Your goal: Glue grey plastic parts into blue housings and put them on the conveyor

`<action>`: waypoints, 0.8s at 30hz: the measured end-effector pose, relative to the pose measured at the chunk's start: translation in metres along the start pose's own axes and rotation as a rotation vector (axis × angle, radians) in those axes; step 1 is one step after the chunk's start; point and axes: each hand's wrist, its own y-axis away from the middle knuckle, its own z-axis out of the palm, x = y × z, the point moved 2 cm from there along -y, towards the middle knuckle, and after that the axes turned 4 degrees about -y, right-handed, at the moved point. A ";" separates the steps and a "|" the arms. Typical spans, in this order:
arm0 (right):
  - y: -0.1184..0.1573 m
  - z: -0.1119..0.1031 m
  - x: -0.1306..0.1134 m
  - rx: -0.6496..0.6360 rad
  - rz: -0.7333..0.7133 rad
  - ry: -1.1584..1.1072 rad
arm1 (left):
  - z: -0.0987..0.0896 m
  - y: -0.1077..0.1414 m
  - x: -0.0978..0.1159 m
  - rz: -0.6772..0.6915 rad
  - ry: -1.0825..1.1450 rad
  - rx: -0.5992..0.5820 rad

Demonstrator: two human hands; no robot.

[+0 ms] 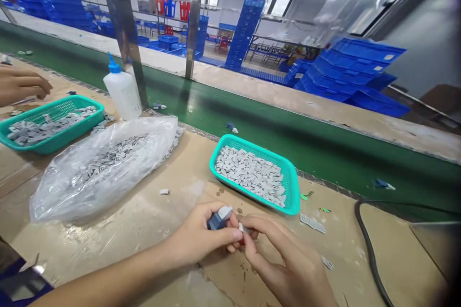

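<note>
My left hand [201, 232] is closed around a dark blue and light grey part [218, 218], its grey end pointing up and right. Close against it on the right, my right hand [281, 254] pinches a small light grey piece [243, 228] between thumb and forefinger. The fingertips of both hands nearly meet. Just beyond them a teal basket [296, 192] holds a heap of small grey pieces [252, 172]. One loose grey piece [164, 192] lies on the table to the left of the basket.
A clear plastic bag [65, 192] of grey pieces, a white bottle [123, 93] and another teal basket [57, 141] stand left. Another person's hand [23, 84] is beyond. A green belt [342, 163] carries blue-grey parts. A black cable [369, 244] curves at right.
</note>
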 end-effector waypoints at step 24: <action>0.017 0.001 0.000 -0.006 0.041 -0.232 | -0.005 0.008 -0.007 -0.102 -0.171 0.023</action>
